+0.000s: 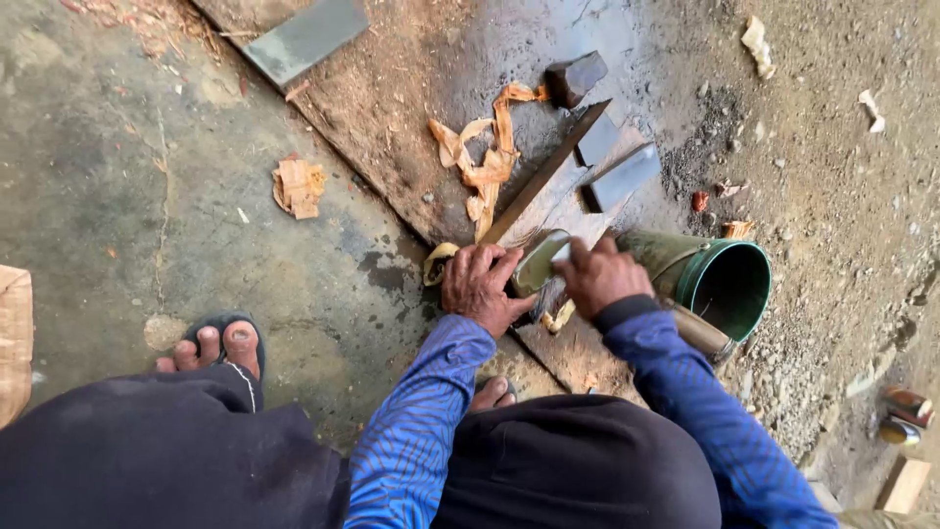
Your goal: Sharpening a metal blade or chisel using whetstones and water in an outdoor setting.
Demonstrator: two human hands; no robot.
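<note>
My left hand (477,287) and my right hand (597,277) press together on a flat grey-green blade (538,261) that lies on a wet wooden plank (411,108). The left fingers rest on the blade's near edge. The right hand covers its other end. A wooden handle (701,333) sticks out under my right forearm; whether it joins the blade is hidden. A long dark strip (548,171) runs diagonally away from my left hand across the plank.
A green bucket (720,284) lies on its side right of my right hand. Three dark stone blocks (575,76) (596,142) (623,177) and curled orange bark strips (490,162) sit on the plank. My sandalled foot (217,348) rests on concrete at left. Cans (903,411) stand at far right.
</note>
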